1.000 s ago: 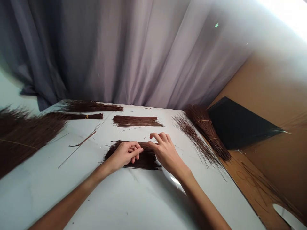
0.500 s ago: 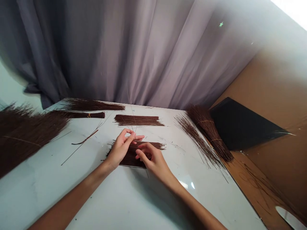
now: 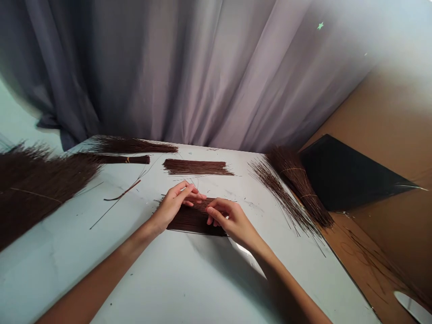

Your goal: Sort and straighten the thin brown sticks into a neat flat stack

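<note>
The left hand (image 3: 173, 204) and right hand (image 3: 234, 220) curl over a stick pile (image 3: 189, 221), thumbs near forefingers; whether either pinches a stick, I cannot tell. Picking over it seems the step in hand, calling for light fingertips. The pile lies on a white counter (image 3: 168, 283); a grey curtain (image 3: 202, 72) hangs behind.

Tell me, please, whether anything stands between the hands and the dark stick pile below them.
Nothing visible does: the left hand and right hand overlap the stick pile in view, and the smaller bundle lies beyond it, not between.
</note>
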`<control>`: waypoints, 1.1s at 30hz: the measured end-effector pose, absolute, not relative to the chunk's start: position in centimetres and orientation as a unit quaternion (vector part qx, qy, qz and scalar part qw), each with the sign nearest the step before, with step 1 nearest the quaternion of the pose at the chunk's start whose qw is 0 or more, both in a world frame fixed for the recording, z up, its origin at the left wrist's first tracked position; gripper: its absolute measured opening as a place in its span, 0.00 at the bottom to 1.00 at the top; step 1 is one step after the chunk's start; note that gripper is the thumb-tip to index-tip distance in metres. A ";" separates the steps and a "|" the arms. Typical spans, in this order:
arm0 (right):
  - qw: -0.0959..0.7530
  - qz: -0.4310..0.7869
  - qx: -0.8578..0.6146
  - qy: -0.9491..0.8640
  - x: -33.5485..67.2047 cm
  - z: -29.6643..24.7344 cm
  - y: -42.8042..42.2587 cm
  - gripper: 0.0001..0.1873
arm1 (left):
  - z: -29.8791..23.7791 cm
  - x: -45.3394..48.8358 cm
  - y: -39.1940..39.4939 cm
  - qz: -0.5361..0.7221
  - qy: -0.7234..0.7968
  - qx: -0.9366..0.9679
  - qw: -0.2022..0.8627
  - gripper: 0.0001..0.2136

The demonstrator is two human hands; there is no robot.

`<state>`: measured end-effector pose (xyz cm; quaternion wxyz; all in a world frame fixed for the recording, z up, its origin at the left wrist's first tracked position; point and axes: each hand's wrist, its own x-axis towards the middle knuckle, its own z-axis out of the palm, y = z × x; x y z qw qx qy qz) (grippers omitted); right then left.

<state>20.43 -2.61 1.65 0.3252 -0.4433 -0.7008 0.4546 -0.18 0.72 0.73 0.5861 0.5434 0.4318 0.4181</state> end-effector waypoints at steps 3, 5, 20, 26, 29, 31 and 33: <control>0.341 0.381 -0.504 -0.696 22.9 1.8 -1.4 0.18 | 0.0 -0.5 1.1 0.406 0.454 0.599 0.519 0.15; 0.344 0.261 -0.577 -0.693 25.9 1.9 -0.3 0.18 | -0.6 -0.9 1.3 0.385 0.472 0.673 0.418 0.13; 0.239 -0.172 -0.742 -0.603 37.3 -2.3 3.5 0.18 | -1.3 -1.2 0.7 0.236 0.417 0.854 0.201 0.09; 0.281 -0.027 -0.517 -0.808 28.2 -2.3 7.7 0.12 | -1.6 -0.8 0.7 0.222 0.406 0.874 0.149 0.08; 0.232 0.005 -0.447 -0.864 24.4 -2.2 10.7 0.10 | -1.4 -0.8 0.6 0.225 0.399 0.879 0.136 0.08; 0.206 0.013 -0.424 -0.882 22.9 -2.3 12.6 0.09 | -0.9 -0.9 0.5 0.242 0.394 0.873 0.154 0.08; 0.183 0.017 -0.415 -0.891 22.1 -2.4 14.0 0.05 | -0.3 -1.2 0.4 0.261 0.395 0.860 0.188 0.08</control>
